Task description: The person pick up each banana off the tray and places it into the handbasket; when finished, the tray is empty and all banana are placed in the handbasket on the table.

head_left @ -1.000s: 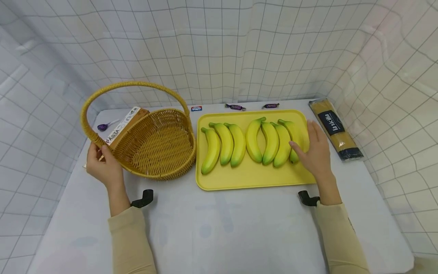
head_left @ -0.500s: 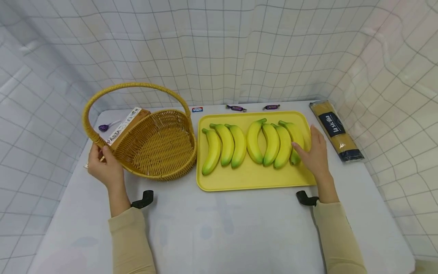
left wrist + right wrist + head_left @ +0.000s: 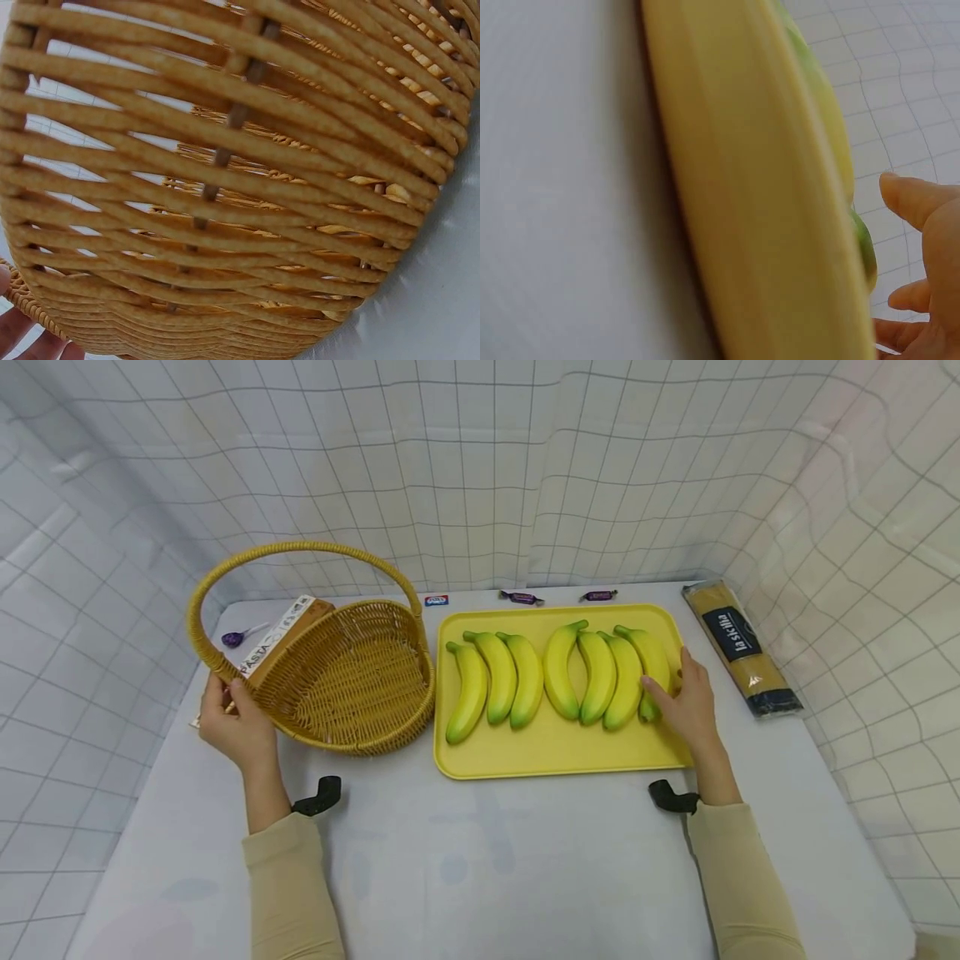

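Note:
A wicker basket (image 3: 367, 681) with a tall hooped handle (image 3: 315, 547) stands at the left. My left hand (image 3: 243, 722) holds it where the handle meets the left side of the rim. In the left wrist view its woven wall (image 3: 225, 187) fills most of the picture, with a few fingers (image 3: 45, 349) at the lower left corner. Several yellow bananas with green tips lie side by side on a yellow tray (image 3: 555, 756). Around the rightmost banana (image 3: 649, 660), my right hand (image 3: 690, 710) is low, thumb on one side and fingers on the other; contact is unclear.
Behind the basket lies a pasta box (image 3: 281, 635), with a purple lollipop (image 3: 232, 639) beside it. Small wrapped candies (image 3: 521, 598) lie along the back edge. A pasta packet (image 3: 742, 647) rests right of the tray. White gridded curtains (image 3: 472, 485) surround the table.
My right hand has come down slightly over the rightmost banana, and its fingers have drawn in. The left hand keeps its place at the basket. The head view has shifted a little.

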Tool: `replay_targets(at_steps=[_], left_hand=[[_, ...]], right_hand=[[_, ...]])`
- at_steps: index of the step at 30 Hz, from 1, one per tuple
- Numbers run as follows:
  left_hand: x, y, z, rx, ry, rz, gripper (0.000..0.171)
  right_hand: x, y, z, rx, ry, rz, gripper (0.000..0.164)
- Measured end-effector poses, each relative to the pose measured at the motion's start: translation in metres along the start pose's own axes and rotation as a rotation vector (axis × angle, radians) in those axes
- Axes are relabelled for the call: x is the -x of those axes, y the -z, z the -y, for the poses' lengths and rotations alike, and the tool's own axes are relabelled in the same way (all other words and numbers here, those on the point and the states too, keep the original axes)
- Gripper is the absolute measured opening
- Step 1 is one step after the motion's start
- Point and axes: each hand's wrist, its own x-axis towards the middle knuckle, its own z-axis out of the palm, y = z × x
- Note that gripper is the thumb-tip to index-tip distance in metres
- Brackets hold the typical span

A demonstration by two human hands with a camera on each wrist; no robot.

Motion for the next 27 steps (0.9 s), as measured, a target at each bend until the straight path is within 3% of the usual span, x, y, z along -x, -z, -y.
replay_targets(at_steps=[27], left_hand=[[0.0019,-0.0013,-0.0023,-0.006,0.003,-0.001,0.03]], right_hand=[[-0.0009,-0.0071,-0.0041,0.018,-0.044,0.034,0.08]])
